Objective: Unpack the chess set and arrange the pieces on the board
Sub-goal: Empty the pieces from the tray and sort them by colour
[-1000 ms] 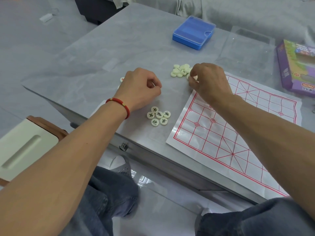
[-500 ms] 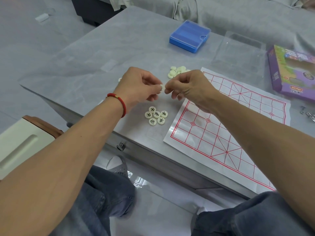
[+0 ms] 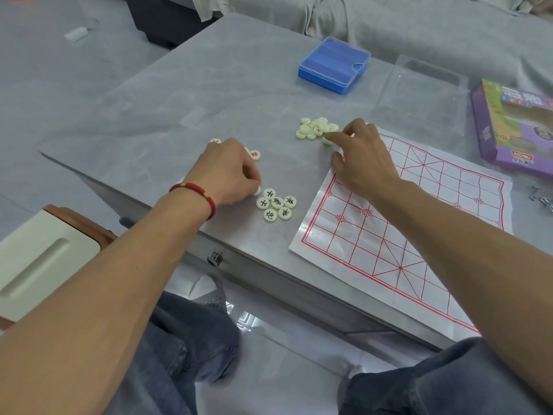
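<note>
Home living room: grey sofa (image 3: 419,22), low table (image 3: 185,85).

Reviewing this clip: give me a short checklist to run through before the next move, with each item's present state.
1. Board lies flat on the table: ok.
2. Board holds no pieces yet: ok, none set out.
3. Black-marked group face up and readable: ok.
4. Left hand has its piece down beside that group: ok, fingertips on it.
5. Right hand has a piece from the unsorted pile: cannot tell, fingers hide it.
6. Red-marked pieces all in view: not ok, the left hand covers some.
</note>
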Demonstrator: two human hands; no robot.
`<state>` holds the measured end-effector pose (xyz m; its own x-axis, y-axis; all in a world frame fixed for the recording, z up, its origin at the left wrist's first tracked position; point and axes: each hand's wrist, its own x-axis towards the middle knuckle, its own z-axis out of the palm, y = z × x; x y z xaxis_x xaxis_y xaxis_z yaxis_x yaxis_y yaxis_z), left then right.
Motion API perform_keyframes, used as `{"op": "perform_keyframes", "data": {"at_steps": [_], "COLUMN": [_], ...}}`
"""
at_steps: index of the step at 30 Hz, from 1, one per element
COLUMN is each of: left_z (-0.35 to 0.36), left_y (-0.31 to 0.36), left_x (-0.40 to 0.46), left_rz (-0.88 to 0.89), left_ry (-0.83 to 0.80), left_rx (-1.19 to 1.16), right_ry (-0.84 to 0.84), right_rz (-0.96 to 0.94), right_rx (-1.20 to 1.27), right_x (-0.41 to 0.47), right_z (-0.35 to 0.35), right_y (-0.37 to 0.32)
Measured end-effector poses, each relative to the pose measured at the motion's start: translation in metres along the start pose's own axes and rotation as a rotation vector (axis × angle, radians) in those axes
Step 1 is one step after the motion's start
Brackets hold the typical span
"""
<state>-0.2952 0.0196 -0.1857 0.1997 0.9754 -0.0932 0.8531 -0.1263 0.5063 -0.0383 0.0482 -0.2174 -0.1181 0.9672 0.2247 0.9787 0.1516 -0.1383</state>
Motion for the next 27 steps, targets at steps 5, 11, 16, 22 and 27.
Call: {"op": "perform_keyframes", "data": {"at_steps": [5,11,16,22,27], "left_z": [-0.001,-0.007,-0.004,0.004,0.004], "left_y": [0.001,0.005,0.009,0.016,0.023], "left_x": [-0.003,-0.008,-0.007,0.002,0.001], "left_rz": [0.012,-0.043,-0.027,-0.053,-0.04], "left_ry": [-0.059,-0.134,0.014,0.026,0.024], "left_rx": [0.004,-0.044,-0.101,-0.522,-0.719], "right_ry": [0.047,-0.035,-0.08,-0.188,-0.249], "right_rz": [-0.061,-0.146,-0.091,0.16,0.125], "right_rx": [-0.085,0.139,0.185,0.83,0.936], "right_x": [0.003,-0.005,-0.002,-0.008,-0.015], "right_z": [-0.001,-0.012,-0.017,-0.031,-0.036], "right_y": [-0.005,-0.018,-0.026,-0.045,-0.059]}}
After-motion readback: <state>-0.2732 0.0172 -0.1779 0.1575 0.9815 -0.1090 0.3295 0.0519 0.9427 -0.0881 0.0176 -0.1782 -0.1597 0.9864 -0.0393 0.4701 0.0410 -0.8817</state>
